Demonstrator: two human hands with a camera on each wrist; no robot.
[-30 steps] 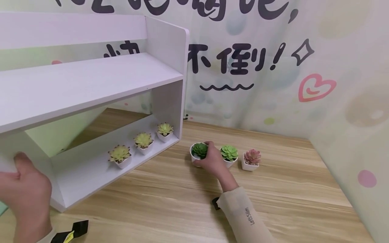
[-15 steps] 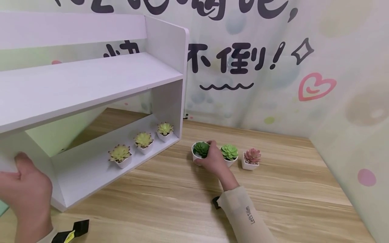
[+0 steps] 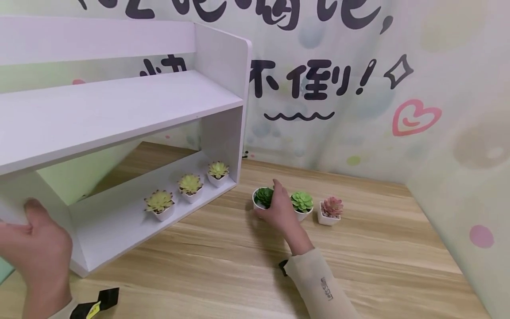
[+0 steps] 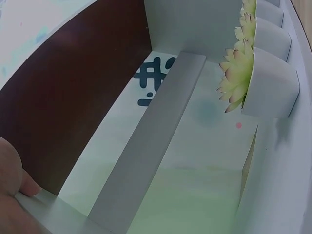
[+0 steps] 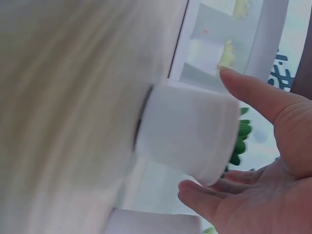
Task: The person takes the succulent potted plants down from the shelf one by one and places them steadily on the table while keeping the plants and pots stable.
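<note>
A dark green potted succulent (image 3: 264, 197) in a round white pot stands on the wooden table, right of the white shelf (image 3: 119, 110). My right hand (image 3: 280, 210) is around that pot; in the right wrist view its thumb (image 5: 253, 95) is apart from the pot wall, while other fingers lie close to the rim. Whether they touch it, I cannot tell. My left hand (image 3: 37, 243) grips the shelf's left side panel, thumb on the inner side and the other fingers hidden. Three yellow-green potted succulents (image 3: 159, 202) line the front of the lower shelf board.
Right of my right hand stand a light green potted succulent (image 3: 302, 202) and a pink one (image 3: 331, 208) in a square white pot. A patterned cloth wall (image 3: 358, 133) with black lettering closes off the back and right side of the table.
The dark green succulent has shifted slightly right along the table. The right hand's fingers have loosened and straightened around its pot. My left hand stays on the shelf; the head view has tilted slightly.
</note>
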